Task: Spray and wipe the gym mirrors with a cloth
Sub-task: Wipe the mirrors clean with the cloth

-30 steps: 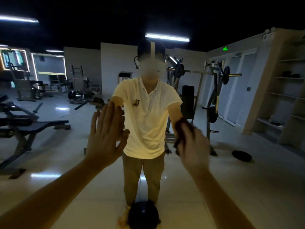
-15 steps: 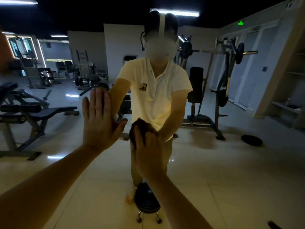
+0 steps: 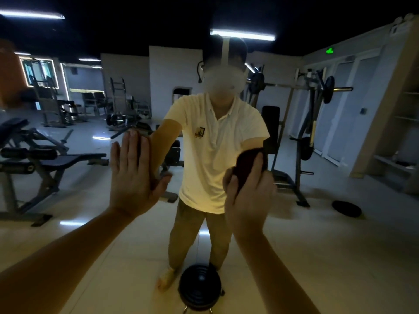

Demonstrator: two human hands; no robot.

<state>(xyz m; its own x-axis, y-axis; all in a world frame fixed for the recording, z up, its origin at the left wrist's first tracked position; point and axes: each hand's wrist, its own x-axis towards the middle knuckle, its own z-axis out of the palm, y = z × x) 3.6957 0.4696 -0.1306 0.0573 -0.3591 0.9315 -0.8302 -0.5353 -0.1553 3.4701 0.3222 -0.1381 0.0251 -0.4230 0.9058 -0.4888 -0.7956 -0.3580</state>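
- A dark, maroon-looking cloth [image 3: 246, 163], bunched up, is pressed against the mirror [image 3: 340, 257] by the right hand [image 3: 249, 196]; it appears to be gripped between thumb and fingers, though the hand is blurred.
- The left hand [image 3: 132, 177] is laid flat on the glass, fingers straight, nothing held.
- Reflected shelves [image 3: 405, 123] hold small items — too dim to be named.
- A round black stool [image 3: 199, 284] is seen below the hands; a weight bench [image 3: 56, 159], barbell rack [image 3: 301, 123] and floor plate [image 3: 346, 208] are reflected behind.
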